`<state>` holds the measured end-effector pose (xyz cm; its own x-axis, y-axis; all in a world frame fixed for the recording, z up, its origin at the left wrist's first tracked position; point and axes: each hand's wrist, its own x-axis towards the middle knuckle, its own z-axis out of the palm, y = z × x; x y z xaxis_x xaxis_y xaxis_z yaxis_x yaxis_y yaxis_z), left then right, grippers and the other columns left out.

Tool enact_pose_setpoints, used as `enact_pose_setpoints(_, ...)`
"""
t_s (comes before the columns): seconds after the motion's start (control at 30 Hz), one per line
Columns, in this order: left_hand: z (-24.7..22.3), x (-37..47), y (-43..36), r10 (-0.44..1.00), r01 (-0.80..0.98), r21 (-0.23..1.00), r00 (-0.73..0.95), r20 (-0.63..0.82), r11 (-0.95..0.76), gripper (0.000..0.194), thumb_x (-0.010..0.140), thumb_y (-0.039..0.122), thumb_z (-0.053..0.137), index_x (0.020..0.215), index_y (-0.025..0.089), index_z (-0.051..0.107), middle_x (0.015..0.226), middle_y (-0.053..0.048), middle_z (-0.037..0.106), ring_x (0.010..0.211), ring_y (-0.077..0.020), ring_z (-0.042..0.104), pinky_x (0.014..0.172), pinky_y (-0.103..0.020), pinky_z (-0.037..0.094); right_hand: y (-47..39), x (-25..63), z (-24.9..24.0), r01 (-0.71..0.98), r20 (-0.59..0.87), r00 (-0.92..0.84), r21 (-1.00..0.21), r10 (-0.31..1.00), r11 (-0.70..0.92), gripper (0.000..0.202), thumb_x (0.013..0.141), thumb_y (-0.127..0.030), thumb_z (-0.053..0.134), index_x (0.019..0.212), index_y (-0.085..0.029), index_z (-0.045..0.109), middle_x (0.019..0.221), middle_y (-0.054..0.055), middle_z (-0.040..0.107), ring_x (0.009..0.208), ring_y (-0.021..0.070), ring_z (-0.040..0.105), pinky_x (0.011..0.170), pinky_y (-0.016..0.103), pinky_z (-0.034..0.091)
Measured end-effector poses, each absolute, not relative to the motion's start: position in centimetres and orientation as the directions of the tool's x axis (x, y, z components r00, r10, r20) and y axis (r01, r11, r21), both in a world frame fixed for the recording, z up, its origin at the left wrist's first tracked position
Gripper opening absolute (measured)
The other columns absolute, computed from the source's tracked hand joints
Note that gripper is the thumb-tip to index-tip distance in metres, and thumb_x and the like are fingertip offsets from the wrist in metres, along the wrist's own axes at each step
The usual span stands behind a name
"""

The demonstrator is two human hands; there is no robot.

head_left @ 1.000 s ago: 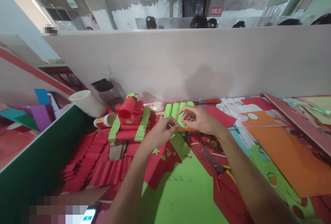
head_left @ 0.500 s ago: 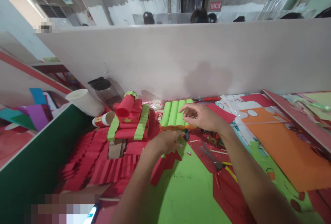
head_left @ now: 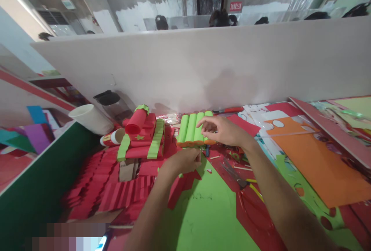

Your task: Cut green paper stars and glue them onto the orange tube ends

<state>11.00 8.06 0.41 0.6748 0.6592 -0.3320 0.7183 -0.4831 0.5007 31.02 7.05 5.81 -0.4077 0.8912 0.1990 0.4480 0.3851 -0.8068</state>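
Observation:
My right hand (head_left: pixel 224 129) hangs over the right side of a row of bright green paper rolls (head_left: pixel 188 125) with orange ends. Its fingers are curled and the tips come close together; anything between them is too small to make out. Just in front of the rolls, my left hand (head_left: pixel 184 160) is closed with its fingers curled down, and what it grips, if anything, is hidden. Under my forearms lies a green sheet (head_left: pixel 211 212) with handwriting on it. To the left stands a red paper tank model (head_left: pixel 139 135) with green strips and a yellow star.
Yellow-handled scissors (head_left: pixel 243 183) lie to the right on red paper. Pleated red paper (head_left: pixel 87 177) covers the left. A white paper cup (head_left: pixel 91 119) and dark-lidded jug (head_left: pixel 113 102) stand behind it. Orange sheets (head_left: pixel 315 162) lie right. A white partition (head_left: pixel 174 69) rises behind.
The camera view has shifted slightly. My left hand's fingers are drawn in more tightly, and my right hand stays over the rolls with its fingers a little more curled.

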Motion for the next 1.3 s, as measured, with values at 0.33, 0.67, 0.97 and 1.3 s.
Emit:
enact_pose_setpoints(0.33, 8.5, 6.9, 8.0, 0.689, 0.537, 0.68, 0.722, -0.064, -0.5, 0.014, 0.086, 0.034, 0.056, 0.083, 0.021, 0.061, 0.076, -0.002, 0.062, 0.065, -0.0153, 0.054, 0.057, -0.025, 0.038, 6.8, 30.9, 6.3, 0.478, 0.179, -0.423, -0.789, 0.888, 0.386, 0.023, 0.087, -0.02, 0.061, 0.108, -0.027, 0.065, 0.088, 0.001, 0.069, 0.082, 0.0181, 0.065, 0.072, 0.03, 0.052)
enact_pose_setpoints(0.67, 9.1, 6.4, 7.0, 0.686, 0.547, 0.629, 0.727, -0.031, -0.552, 0.008, 0.088, 0.029, 0.057, 0.087, 0.021, 0.061, 0.078, -0.001, 0.064, 0.063, -0.0139, 0.052, 0.059, -0.026, 0.034, 6.9, 30.6, 6.1, 0.521, 0.134, -0.461, -0.759, 0.878, 0.389, 0.024, 0.088, -0.021, 0.061, 0.111, -0.026, 0.065, 0.086, 0.001, 0.067, 0.077, 0.0178, 0.063, 0.068, 0.03, 0.05)
enact_pose_setpoints(0.97, 11.6, 4.1, 6.6, 0.735, 0.552, 0.637, 0.678, 0.034, -0.539, 0.008, 0.081, 0.026, 0.067, 0.082, 0.019, 0.065, 0.071, 0.001, 0.059, 0.064, -0.0127, 0.056, 0.06, -0.023, 0.034, 6.5, 30.5, 6.4, 0.512, 0.14, -0.449, -0.769, 0.882, 0.383, 0.021, 0.086, -0.027, 0.066, 0.107, -0.025, 0.068, 0.086, 0.002, 0.069, 0.075, 0.0184, 0.063, 0.067, 0.031, 0.049)
enact_pose_setpoints(1.3, 11.3, 6.5, 5.5, 0.649, 0.472, 0.537, 0.735, 0.198, -0.699, 0.008, 0.092, 0.025, 0.051, 0.09, 0.019, 0.057, 0.082, -0.001, 0.064, 0.07, -0.0118, 0.057, 0.063, -0.024, 0.04, 6.2, 30.5, 7.2, 0.554, 0.117, -0.466, -0.735, 0.877, 0.392, 0.023, 0.088, -0.028, 0.063, 0.11, -0.024, 0.066, 0.086, 0.002, 0.07, 0.078, 0.0185, 0.064, 0.069, 0.03, 0.048)
